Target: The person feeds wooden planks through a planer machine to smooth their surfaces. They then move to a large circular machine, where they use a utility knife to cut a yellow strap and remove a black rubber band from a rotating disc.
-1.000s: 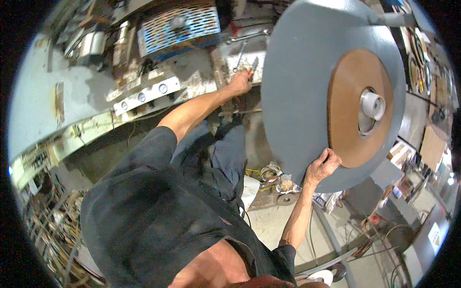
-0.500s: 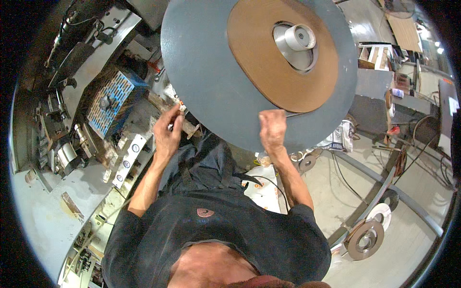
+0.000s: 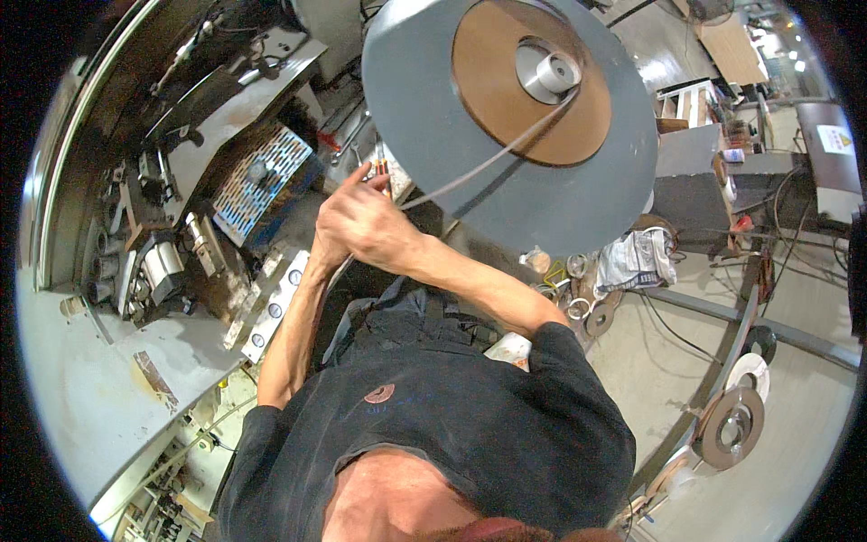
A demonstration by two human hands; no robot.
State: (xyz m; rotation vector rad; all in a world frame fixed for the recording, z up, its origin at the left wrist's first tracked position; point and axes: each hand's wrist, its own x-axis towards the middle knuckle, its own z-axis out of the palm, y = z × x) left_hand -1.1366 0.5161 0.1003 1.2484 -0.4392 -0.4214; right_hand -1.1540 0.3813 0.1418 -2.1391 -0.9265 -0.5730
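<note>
A large grey disc stands tilted in front of me, with a flat brown roll of wound strip on its face. A short metal hub sticks out of the roll's middle. From the hub area a narrow pale strip stretches across the disc down to my hands. My right hand reaches over to the left and is closed at the strip's near end. My left hand is pressed against it, mostly covered, its fingers overlapped and blurred.
Left of my hands lie a blue slotted block and a white panel with round gauges, beside machine parts. Tools with orange and black handles lie just beyond my fingers. Brown rolls and a bag are on the right.
My right hand has moved left from the disc's lower edge to meet my left hand. The pale strip now spans the disc to my hands. The view has shifted, with the disc farther away.
</note>
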